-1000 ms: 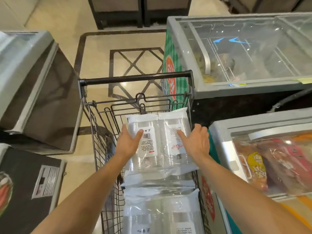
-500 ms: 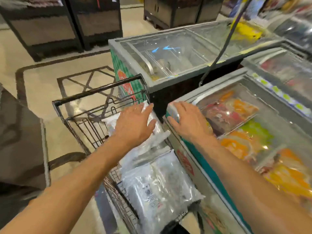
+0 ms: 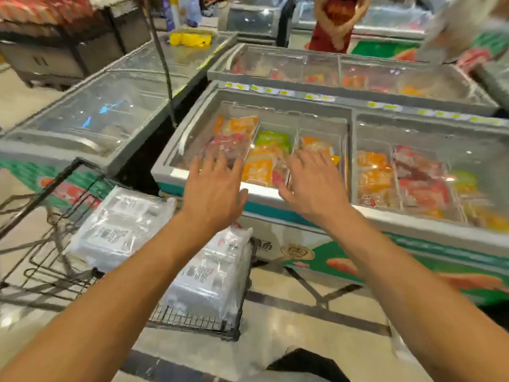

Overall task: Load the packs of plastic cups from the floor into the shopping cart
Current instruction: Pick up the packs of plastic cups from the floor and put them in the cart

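Shopping cart (image 3: pixel 192 319) partly beyond left edge

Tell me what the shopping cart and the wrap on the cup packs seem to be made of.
The shopping cart looks like dark, matte metal wire: thin bars in an open grid. The cup packs seem wrapped in thin, glossy clear plastic film: it wrinkles and glints, with printed labels showing.

Both hands, left hand (image 3: pixel 213 188) and right hand (image 3: pixel 312 184), have let go of the cup packs (image 3: pixel 121 227) and lifted over the freezer (image 3: pixel 256 193).
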The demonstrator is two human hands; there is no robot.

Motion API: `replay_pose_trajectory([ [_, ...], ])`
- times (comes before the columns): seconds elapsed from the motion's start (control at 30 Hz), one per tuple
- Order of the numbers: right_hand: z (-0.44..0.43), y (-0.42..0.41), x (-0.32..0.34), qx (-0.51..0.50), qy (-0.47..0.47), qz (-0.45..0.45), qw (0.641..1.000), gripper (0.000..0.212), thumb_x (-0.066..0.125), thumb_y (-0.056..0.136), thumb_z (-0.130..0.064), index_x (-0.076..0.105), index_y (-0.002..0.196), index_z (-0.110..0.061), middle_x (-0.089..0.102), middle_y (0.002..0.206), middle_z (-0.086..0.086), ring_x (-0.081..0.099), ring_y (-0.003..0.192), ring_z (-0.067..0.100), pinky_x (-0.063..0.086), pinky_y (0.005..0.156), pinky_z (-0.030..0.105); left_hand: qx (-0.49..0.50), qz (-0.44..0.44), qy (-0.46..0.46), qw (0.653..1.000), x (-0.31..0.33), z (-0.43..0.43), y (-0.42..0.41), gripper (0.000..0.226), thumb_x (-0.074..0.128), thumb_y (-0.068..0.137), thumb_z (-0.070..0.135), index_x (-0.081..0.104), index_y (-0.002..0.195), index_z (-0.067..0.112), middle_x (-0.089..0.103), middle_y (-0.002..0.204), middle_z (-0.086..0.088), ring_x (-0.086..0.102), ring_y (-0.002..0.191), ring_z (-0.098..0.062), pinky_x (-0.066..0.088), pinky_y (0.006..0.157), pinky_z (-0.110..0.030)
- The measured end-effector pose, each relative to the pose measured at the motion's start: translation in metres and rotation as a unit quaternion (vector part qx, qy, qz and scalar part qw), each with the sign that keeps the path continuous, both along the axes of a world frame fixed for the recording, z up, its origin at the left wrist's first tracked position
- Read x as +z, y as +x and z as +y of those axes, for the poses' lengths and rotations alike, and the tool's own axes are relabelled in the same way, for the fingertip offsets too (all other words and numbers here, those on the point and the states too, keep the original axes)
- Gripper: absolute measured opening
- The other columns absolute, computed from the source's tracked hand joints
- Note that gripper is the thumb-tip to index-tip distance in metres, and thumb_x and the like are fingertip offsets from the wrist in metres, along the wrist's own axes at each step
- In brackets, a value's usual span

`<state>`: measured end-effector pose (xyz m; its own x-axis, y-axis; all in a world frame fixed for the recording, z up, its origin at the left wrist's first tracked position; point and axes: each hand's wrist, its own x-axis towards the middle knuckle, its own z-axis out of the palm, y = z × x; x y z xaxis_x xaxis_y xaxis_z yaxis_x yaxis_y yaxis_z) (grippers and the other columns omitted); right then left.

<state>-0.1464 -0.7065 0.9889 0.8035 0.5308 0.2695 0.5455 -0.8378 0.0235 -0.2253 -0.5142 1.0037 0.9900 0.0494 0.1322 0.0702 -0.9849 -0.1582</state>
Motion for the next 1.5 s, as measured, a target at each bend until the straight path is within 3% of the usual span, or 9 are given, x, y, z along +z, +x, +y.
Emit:
replay_pose_trajectory([
  [0.33, -0.285, -0.093, 0.012, -0.273, 0.015, -0.014, 0.962, 0.068, 0.041, 0.089, -0.049, 0.057, 0.141, -0.007, 0.064, 0.133, 0.02, 0.059, 0.122, 0.042, 0.041, 0.11, 0.056, -0.25, 0.001, 0.001, 0.968, 0.007, -0.244, 0.03, 0.07, 0.045, 0.105, 0.054, 0.037, 0.164, 0.017, 0.044, 0.163, -0.022, 0.04, 0.151, -0.045, 0.032, 0.121, -0.062],
  [0.7, -0.516, -0.201, -0.012, -0.449, 0.04, -0.014, 0.892, 0.05, 0.056, 0.098, -0.042, 0.065, 0.129, -0.004, 0.069, 0.12, 0.019, 0.062, 0.111, 0.04, 0.043, 0.099, 0.05, -0.406, 0.054, -0.047, 0.911, -0.014, -0.488, 0.017, 0.074, 0.042, 0.105, 0.055, 0.028, 0.166, 0.016, 0.042, 0.164, -0.02, 0.041, 0.148, -0.044, 0.036, 0.118, -0.062],
  [0.8, -0.554, -0.219, -0.027, -0.468, 0.065, 0.001, 0.881, 0.052, 0.059, 0.098, -0.043, 0.064, 0.134, -0.005, 0.068, 0.123, 0.018, 0.062, 0.112, 0.041, 0.046, 0.099, 0.051, -0.426, 0.083, -0.068, 0.898, -0.017, -0.539, 0.01, 0.09, 0.015, 0.099, 0.074, 0.022, 0.168, 0.016, 0.04, 0.166, -0.021, 0.041, 0.149, -0.043, 0.034, 0.12, -0.062],
  [0.87, -0.58, -0.22, -0.039, -0.481, 0.077, 0.028, 0.873, 0.054, 0.06, 0.102, -0.045, 0.06, 0.14, -0.007, 0.067, 0.13, 0.017, 0.061, 0.119, 0.041, 0.046, 0.103, 0.051, -0.432, 0.102, -0.102, 0.89, -0.017, -0.567, 0.01, 0.127, -0.023, 0.077, 0.091, 0.027, 0.165, 0.015, 0.049, 0.158, -0.021, 0.047, 0.142, -0.042, 0.037, 0.116, -0.062],
  [0.93, -0.602, -0.211, -0.049, -0.498, 0.085, 0.057, 0.861, 0.06, 0.061, 0.103, -0.047, 0.055, 0.147, -0.007, 0.063, 0.139, 0.017, 0.058, 0.127, 0.039, 0.044, 0.108, 0.05, -0.427, 0.12, -0.127, 0.887, -0.023, -0.592, 0.019, 0.149, -0.038, 0.057, 0.094, 0.031, 0.163, 0.013, 0.054, 0.151, -0.022, 0.05, 0.136, -0.042, 0.044, 0.108, -0.06],
  [1.03, -0.632, -0.183, -0.064, -0.503, 0.095, 0.074, 0.856, 0.062, 0.059, 0.104, -0.048, 0.051, 0.151, -0.009, 0.061, 0.144, 0.016, 0.055, 0.131, 0.037, 0.043, 0.108, 0.049, -0.418, 0.118, -0.138, 0.89, -0.042, -0.625, 0.047, 0.142, -0.034, 0.066, 0.093, 0.033, 0.161, 0.012, 0.057, 0.146, -0.022, 0.056, 0.129, -0.043, 0.048, 0.101, -0.057],
  [1.3, -0.709, -0.083, -0.123, -0.471, 0.085, 0.093, 0.873, 0.059, 0.06, 0.104, -0.048, 0.052, 0.15, -0.011, 0.063, 0.138, 0.015, 0.058, 0.124, 0.036, 0.047, 0.102, 0.049, -0.387, 0.107, -0.123, 0.908, -0.117, -0.711, 0.135, 0.083, 0.016, 0.106, 0.067, 0.04, 0.158, 0.007, 0.064, 0.13, -0.024, 0.061, 0.117, -0.045, 0.049, 0.094, -0.057],
  [1.43, -0.751, -0.036, -0.174, -0.439, 0.102, 0.108, 0.886, 0.059, 0.061, 0.104, -0.046, 0.052, 0.15, -0.011, 0.062, 0.139, 0.014, 0.058, 0.125, 0.034, 0.048, 0.102, 0.047, -0.359, 0.114, -0.151, 0.914, -0.16, -0.741, 0.167, 0.109, -0.012, 0.095, 0.08, 0.045, 0.153, 0.007, 0.064, 0.125, -0.022, 0.063, 0.109, -0.043, 0.051, 0.082, -0.052],
  [1.5, -0.774, -0.018, -0.206, -0.427, 0.11, 0.131, 0.888, 0.06, 0.061, 0.104, -0.046, 0.05, 0.151, -0.011, 0.061, 0.14, 0.013, 0.056, 0.127, 0.033, 0.047, 0.104, 0.046, -0.339, 0.131, -0.167, 0.916, -0.193, -0.755, 0.177, 0.1, -0.003, 0.1, 0.078, 0.044, 0.154, 0.008, 0.063, 0.129, -0.021, 0.061, 0.112, -0.041, 0.051, 0.083, -0.051],
])
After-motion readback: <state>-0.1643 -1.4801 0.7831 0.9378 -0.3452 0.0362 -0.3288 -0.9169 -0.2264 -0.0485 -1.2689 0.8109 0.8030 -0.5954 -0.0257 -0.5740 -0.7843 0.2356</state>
